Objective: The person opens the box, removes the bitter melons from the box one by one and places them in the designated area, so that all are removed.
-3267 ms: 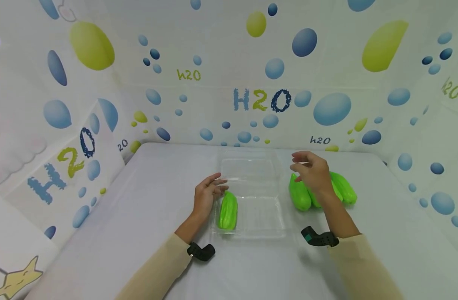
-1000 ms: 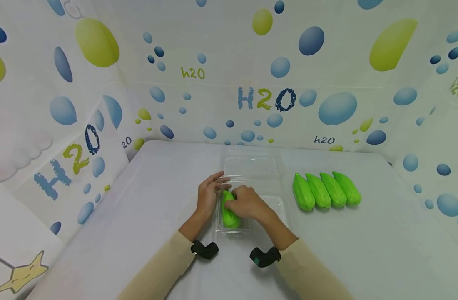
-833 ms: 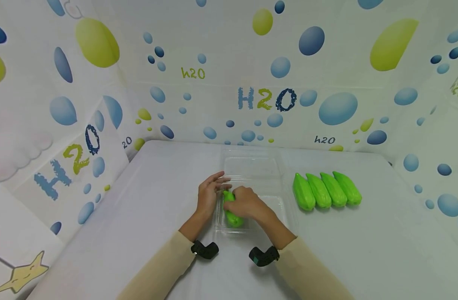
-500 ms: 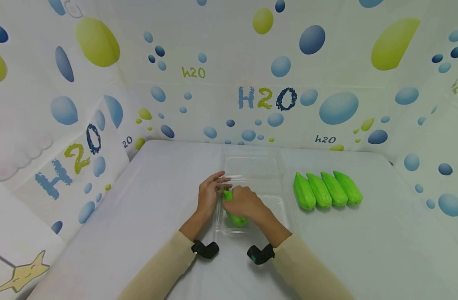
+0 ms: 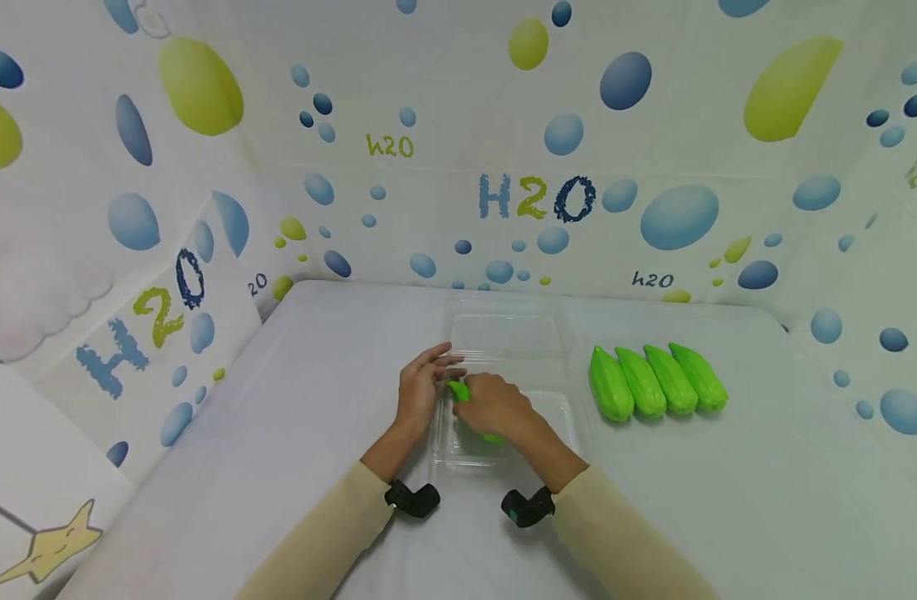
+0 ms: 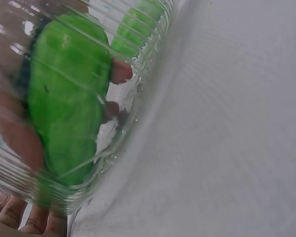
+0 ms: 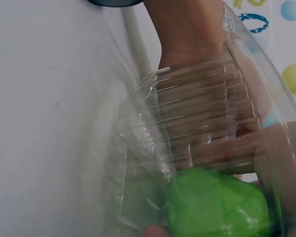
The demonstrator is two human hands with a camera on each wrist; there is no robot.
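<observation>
I am putting a green vegetable [image 5: 460,390] into the clear plastic box [image 5: 537,346]. My right hand [image 5: 494,406] curls around it, down inside the box's left side. My left hand [image 5: 421,392] lies flat against the box wall. I think I should let go gently next. Four more vegetables [image 5: 657,382] wait on the white table [image 5: 301,367]. The walls [image 5: 458,125] have bubble pictures.
</observation>
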